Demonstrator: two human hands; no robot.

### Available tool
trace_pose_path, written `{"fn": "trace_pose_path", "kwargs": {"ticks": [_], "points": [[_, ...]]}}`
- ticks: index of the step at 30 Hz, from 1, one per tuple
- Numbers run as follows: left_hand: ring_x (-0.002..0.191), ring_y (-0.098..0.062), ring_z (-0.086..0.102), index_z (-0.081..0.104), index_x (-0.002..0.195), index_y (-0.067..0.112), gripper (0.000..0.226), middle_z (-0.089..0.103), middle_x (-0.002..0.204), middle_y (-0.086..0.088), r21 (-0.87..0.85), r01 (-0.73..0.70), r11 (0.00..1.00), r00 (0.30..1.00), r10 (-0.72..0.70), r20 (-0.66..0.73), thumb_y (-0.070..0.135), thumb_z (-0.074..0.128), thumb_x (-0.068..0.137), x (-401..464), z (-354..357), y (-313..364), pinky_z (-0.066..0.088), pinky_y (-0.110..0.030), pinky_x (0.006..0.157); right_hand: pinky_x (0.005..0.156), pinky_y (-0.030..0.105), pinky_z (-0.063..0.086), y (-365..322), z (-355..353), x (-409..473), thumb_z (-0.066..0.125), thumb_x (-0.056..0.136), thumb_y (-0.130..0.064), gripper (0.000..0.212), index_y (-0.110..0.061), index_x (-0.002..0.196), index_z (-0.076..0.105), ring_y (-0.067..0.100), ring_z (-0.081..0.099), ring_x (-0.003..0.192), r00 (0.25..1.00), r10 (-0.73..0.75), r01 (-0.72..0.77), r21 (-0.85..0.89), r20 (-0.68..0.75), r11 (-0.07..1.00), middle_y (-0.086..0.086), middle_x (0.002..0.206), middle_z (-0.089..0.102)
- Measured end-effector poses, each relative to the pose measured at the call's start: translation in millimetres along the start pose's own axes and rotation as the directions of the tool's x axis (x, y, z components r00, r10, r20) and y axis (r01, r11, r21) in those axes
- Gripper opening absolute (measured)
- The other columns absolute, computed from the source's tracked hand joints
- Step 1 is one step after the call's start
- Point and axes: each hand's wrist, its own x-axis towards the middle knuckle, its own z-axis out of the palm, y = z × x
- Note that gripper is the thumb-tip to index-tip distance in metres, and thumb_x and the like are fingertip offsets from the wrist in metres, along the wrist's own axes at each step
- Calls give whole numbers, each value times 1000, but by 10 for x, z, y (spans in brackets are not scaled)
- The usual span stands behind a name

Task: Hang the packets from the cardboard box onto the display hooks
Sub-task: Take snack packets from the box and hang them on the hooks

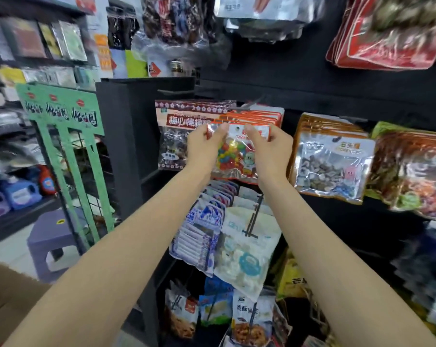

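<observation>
Both hands, left hand (204,144) and right hand (269,144), hold a packet (237,151) before hanging packets (257,116); a stool (49,236) stands lower left.

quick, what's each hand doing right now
Left hand: pinches the top left edge of the colourful candy packet.
Right hand: pinches the packet's top right edge, beside its hang hole.

Orange-edged clear packet (237,151) of many-coloured sweets; maroon-bordered packet (179,136) with white flowers; green stand (69,126) with black lettering; purple stool (54,236); black display wall (312,81)
</observation>
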Motion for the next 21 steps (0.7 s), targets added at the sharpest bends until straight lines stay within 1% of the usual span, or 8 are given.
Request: {"fn": "trace_pose_path", "kwargs": {"ticks": [2,4,7,9,11,14,16,21], "points": [[82,-32,61,61,86,-1,36,64,92,-22,15,-9,1000,1000,10,-20,34,59,90,55,38,-19,50,-37,82,75,44,52,31,21,44,67,86,-25,25,-1,76,65,23,59,68,1000,-12,11,-55,-8,998,15,79,67],[65,-19,51,55,73,7,30,59,76,-12,45,-40,998,999,41,-24,31,59,91,76,59,-5,44,-29,68,74,42,50,59,39,72,65,88,-27,28,0,80,65,30,61,76,999,-42,41,-114,-12,993,17,82,66],[59,-13,38,49,67,10,33,46,66,-1,73,-95,993,995,98,-36,29,60,91,152,87,-26,35,-29,62,72,37,49,95,48,121,63,90,-26,24,-3,84,65,23,61,75,996,-74,65,-193,-41,979,10,83,67],[61,-10,40,49,67,16,30,47,67,4,155,-137,978,988,145,-44,28,61,91,171,116,-12,36,-28,64,76,29,49,102,49,123,63,89,-20,12,-9,93,63,14,59,81,989,-140,124,-239,-51,963,0,91,66],[82,-11,49,56,89,16,12,55,90,1,289,-217,932,970,239,-43,26,62,90,173,148,-21,43,-31,78,77,24,48,117,66,97,63,87,-11,20,-11,105,55,12,56,93,957,-288,264,-335,-22,904,1,105,58],[121,-23,43,51,125,18,40,47,132,-7,679,-451,580,815,577,49,16,60,87,225,79,-198,39,-39,98,76,29,48,249,93,49,63,83,-11,25,-8,107,55,23,53,103,842,-529,459,-658,108,596,12,115,54],[127,-25,44,53,129,12,40,48,138,-8,695,-625,356,675,694,252,16,46,89,252,11,-366,41,-46,102,94,37,46,368,78,37,53,87,-21,29,-7,112,57,28,51,118,796,-577,492,-750,182,442,15,125,54],[145,-13,15,15,150,14,56,17,157,-2,727,-676,124,656,552,515,36,18,99,280,-87,-635,15,-38,115,113,45,21,580,7,143,35,96,-31,46,-5,131,51,27,41,135,763,-576,489,-845,294,216,14,141,48]]}}
